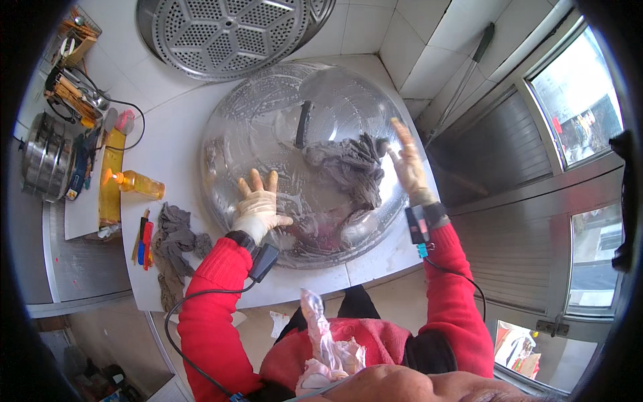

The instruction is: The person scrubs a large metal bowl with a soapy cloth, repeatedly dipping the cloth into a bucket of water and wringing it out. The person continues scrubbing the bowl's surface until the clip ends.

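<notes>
A large shiny domed metal lid (268,114) with a black handle (303,124) lies on the white tiled counter (167,154). My left hand (260,204), in a thin glove, lies flat on the lid's near left side with fingers spread. My right hand (407,164), also gloved, touches the right edge of a grey rag (348,167) that lies bunched on the lid's wet, soapy top. The right fingers are stretched out, not closed round the cloth.
A perforated steamer tray (228,33) leans against the tiled wall behind the lid. An orange pump bottle (137,182) lies at the counter's left, with a second grey rag (173,244) and coloured utensils (143,238) near the front edge. A window (576,100) is at right.
</notes>
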`<state>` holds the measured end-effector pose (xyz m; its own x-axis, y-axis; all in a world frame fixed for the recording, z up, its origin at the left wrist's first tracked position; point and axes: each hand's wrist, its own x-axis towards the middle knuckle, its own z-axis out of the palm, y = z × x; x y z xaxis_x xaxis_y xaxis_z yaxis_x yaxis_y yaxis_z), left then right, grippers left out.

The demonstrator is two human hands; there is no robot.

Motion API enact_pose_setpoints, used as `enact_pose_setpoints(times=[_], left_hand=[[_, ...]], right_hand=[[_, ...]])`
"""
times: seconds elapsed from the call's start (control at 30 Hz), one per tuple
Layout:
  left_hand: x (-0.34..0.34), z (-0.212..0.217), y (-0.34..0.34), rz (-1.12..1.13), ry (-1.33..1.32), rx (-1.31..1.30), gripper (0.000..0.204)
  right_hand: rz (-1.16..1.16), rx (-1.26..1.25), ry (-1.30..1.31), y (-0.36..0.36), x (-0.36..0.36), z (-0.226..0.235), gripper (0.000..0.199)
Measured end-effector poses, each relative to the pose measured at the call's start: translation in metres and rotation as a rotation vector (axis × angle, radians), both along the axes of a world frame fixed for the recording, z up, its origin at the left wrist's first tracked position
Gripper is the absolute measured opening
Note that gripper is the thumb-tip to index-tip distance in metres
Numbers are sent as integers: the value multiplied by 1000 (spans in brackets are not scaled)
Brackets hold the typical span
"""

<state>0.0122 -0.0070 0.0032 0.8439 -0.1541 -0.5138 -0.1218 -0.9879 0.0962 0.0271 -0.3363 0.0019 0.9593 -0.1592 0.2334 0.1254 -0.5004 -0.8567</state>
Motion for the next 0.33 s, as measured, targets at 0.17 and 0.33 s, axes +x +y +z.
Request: enact_pose_setpoints(times=[0.17,0.33], left_hand=[[3,2,-1,7,19,-18,132],[11,-3,3,-13,38,47,135]], right_hand=[[361,-741,-122,96,-39,-43,71],[574,-789,-153,98,-25,-56,76]])
